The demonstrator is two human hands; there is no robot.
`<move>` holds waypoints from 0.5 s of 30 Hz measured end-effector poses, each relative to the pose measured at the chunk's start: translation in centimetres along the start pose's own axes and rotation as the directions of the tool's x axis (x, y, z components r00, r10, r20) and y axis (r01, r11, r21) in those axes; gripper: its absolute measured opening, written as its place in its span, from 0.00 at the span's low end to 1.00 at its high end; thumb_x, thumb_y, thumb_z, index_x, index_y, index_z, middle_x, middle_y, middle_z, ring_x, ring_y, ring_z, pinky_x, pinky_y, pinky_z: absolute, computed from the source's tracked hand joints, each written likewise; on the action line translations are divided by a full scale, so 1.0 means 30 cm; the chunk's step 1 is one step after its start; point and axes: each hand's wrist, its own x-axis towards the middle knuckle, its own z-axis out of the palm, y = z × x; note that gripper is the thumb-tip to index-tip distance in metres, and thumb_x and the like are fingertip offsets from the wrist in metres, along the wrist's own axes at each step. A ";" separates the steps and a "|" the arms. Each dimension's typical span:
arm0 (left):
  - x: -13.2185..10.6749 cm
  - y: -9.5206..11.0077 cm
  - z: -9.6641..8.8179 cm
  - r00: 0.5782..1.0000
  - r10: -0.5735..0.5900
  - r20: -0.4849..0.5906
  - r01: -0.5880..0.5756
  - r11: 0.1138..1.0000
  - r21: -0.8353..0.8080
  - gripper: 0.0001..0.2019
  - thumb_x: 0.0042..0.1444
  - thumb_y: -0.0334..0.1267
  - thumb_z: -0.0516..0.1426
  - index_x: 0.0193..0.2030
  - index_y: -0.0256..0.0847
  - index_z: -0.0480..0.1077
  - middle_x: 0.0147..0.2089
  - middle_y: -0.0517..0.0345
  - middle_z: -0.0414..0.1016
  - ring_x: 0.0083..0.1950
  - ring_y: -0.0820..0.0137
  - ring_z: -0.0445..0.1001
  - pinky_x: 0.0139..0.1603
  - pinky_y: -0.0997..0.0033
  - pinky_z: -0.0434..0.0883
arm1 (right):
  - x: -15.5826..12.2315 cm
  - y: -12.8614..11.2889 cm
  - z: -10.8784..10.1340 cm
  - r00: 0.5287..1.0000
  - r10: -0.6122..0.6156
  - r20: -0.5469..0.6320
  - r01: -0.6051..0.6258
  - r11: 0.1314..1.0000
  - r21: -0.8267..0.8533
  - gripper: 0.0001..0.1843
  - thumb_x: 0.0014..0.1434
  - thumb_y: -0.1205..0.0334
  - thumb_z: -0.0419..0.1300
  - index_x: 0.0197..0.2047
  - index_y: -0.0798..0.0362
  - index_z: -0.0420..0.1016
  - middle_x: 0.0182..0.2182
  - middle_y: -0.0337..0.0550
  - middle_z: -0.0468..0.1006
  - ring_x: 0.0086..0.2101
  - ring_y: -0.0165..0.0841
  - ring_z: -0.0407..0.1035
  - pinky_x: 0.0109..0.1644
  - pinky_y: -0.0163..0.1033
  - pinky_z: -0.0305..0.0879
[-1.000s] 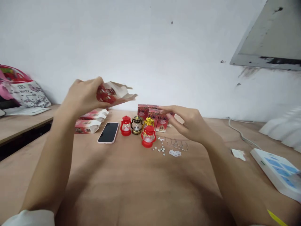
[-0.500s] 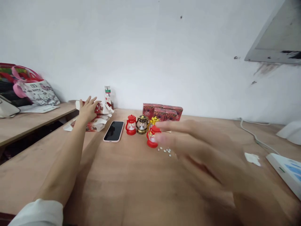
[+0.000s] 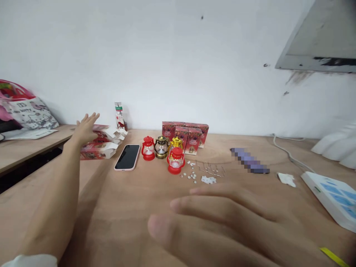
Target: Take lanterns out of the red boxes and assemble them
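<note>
L hand (image 3: 87, 131) splayed, empty, by red boxes (image 3: 96, 152); can't tell if touching. R hand (image 3: 230, 226) blurred, empty, w/ fingers apart, above counter (image 3: 122, 207).

lanterns (image 3: 175, 170) look glossy plastic; cartons (image 3: 97, 152) thin card; phone screen (image 3: 127, 157) glossy, smooth; tabletop (image 3: 125, 204) matt, wood-like.

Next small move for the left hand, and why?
Probably lift the left hand clear of the opened red printed cartons: its fingers are spread with nothing visibly gripped, and the cartons already lie on the wooden tabletop.
</note>
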 end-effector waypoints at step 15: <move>-0.064 0.441 -0.226 0.894 0.328 0.304 -0.266 0.937 -0.227 0.28 0.52 0.49 0.50 0.59 0.41 0.58 0.54 0.47 0.70 0.52 0.62 0.71 0.46 0.65 0.68 | 0.045 0.409 0.192 0.746 0.482 0.459 -0.245 0.840 -0.484 0.35 0.51 0.66 0.61 0.61 0.53 0.55 0.55 0.55 0.66 0.46 0.46 0.68 0.40 0.45 0.69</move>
